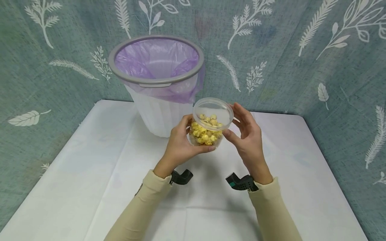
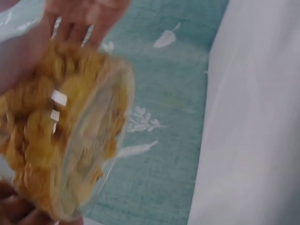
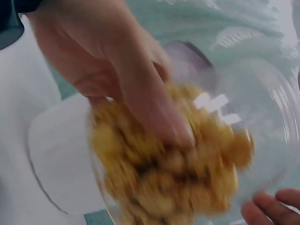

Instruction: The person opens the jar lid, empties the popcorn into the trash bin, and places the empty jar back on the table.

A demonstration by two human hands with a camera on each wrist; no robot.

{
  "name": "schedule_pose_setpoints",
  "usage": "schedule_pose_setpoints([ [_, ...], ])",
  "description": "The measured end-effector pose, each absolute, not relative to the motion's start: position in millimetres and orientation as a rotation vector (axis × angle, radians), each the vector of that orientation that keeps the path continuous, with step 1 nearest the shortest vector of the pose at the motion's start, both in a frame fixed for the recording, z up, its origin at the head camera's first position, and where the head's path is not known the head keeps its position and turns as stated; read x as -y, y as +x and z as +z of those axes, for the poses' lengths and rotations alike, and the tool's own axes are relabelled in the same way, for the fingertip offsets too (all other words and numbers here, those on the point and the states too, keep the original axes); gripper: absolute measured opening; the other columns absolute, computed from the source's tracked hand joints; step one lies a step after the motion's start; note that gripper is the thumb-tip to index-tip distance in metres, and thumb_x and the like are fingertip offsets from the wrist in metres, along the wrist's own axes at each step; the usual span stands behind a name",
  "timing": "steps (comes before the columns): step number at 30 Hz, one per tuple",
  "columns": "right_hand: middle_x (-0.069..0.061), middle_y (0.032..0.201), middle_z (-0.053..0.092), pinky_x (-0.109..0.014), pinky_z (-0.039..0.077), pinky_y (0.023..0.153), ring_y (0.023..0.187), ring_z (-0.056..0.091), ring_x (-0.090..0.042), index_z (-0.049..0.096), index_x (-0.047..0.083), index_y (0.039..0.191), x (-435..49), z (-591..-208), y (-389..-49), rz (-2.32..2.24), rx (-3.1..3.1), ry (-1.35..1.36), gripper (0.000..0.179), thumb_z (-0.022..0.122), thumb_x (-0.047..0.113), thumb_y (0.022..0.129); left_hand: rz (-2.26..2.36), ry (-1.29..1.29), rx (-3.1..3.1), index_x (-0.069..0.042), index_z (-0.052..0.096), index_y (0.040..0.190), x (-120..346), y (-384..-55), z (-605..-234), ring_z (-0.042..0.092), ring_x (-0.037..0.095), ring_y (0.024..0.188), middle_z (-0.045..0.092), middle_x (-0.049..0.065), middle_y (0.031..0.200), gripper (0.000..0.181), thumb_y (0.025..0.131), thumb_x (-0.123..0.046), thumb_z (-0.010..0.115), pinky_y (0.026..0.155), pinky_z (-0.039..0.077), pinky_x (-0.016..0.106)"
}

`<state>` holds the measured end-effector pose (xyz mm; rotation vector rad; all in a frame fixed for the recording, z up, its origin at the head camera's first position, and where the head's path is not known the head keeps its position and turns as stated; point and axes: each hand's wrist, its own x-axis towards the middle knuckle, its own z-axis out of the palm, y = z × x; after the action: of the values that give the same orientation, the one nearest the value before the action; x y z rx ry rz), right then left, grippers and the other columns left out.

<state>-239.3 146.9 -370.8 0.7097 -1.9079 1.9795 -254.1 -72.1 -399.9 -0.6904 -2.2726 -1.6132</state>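
A clear round jar [image 1: 220,115] about half full of yellow popcorn [image 1: 205,134] is held above the white table, its top tilted toward the head camera. My left hand [image 1: 184,140] grips its side, thumb across the near face and fingers behind. At the right of the rim is my right hand [image 1: 248,137], thumb in front and curved fingers at the far edge. In the right wrist view, the left thumb [image 3: 150,108] presses along the jar, while some right fingertips [image 3: 272,208] show by its top end. Whether a clear lid covers the top, I cannot tell.
A white bin [image 1: 159,113] with a grey rim and a purple liner bag stands at the back, just left of the jar. Green leaf-patterned fabric [image 1: 280,67] rises behind and beside the white-covered table [image 1: 90,187].
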Motion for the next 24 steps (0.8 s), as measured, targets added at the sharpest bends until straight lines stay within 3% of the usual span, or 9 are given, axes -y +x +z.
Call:
schedule_pose_setpoints([
  [5, -0.018, 0.154, 0.05, -0.047, 0.035, 0.121, 0.142, 0.048, -0.029, 0.035, -0.001, 0.161, -131.4, -373.5, -236.6, 1.804, 1.967, 0.616, 0.087, 0.085, 0.016, 0.091, -1.423, -0.581, 2.319, -0.006, 0.053, 0.134, 64.1, -252.8, -403.9, 0.06, 0.019, 0.104, 0.063, 0.004, 0.114, 0.096, 0.06, -0.039, 0.105, 0.087, 0.053, 0.042],
  [8, -0.019, 0.152, 0.052, -0.046, 0.037, 0.119, 0.14, 0.05, -0.03, 0.036, 0.0, 0.16, -128.8, -373.8, -236.0, 1.799, 1.962, 0.584, 0.086, 0.082, -0.001, 0.088, -1.412, -0.587, 2.341, -0.006, 0.052, 0.134, 62.2, -252.5, -404.9, 0.061, 0.019, 0.103, 0.063, 0.004, 0.113, 0.097, 0.061, -0.041, 0.104, 0.087, 0.054, 0.041],
  [11, -0.015, 0.153, 0.051, -0.046, 0.035, 0.12, 0.141, 0.049, -0.029, 0.038, 0.001, 0.16, -132.3, -372.7, -235.8, 1.843, 1.953, 0.599, 0.084, 0.08, -0.005, 0.087, -1.498, -0.647, 2.331, -0.005, 0.052, 0.139, 63.7, -252.9, -404.3, 0.062, 0.019, 0.112, 0.065, 0.004, 0.124, 0.097, 0.063, -0.035, 0.104, 0.097, 0.055, 0.043],
  [16, -0.012, 0.157, 0.047, -0.046, 0.03, 0.124, 0.146, 0.043, -0.03, 0.036, 0.005, 0.162, -144.6, -369.1, -236.2, 2.038, 1.917, 0.736, 0.087, 0.085, 0.017, 0.091, -1.69, -0.811, 2.33, -0.008, 0.05, 0.147, 72.3, -253.9, -400.5, 0.059, 0.017, 0.127, 0.064, 0.002, 0.136, 0.098, 0.066, -0.022, 0.103, 0.107, 0.052, 0.047],
  [20, -0.015, 0.158, 0.044, -0.04, 0.041, 0.117, 0.144, 0.043, -0.035, 0.035, 0.007, 0.163, -153.2, -367.0, -236.9, 2.184, 1.883, 0.856, 0.096, 0.087, 0.038, 0.089, -1.766, -0.958, 2.34, -0.012, 0.05, 0.147, 80.9, -254.8, -395.9, 0.061, 0.016, 0.126, 0.064, -0.002, 0.136, 0.097, 0.066, -0.016, 0.103, 0.106, 0.053, 0.043],
  [24, -0.016, 0.162, 0.04, -0.037, 0.048, 0.11, 0.145, 0.042, -0.036, 0.03, 0.007, 0.165, -157.0, -366.6, -237.5, 2.226, 1.894, 0.924, 0.099, 0.085, 0.041, 0.09, -1.78, -1.015, 2.331, -0.012, 0.052, 0.146, 84.8, -255.2, -394.4, 0.063, 0.017, 0.123, 0.064, -0.001, 0.134, 0.095, 0.065, -0.013, 0.103, 0.105, 0.054, 0.042],
])
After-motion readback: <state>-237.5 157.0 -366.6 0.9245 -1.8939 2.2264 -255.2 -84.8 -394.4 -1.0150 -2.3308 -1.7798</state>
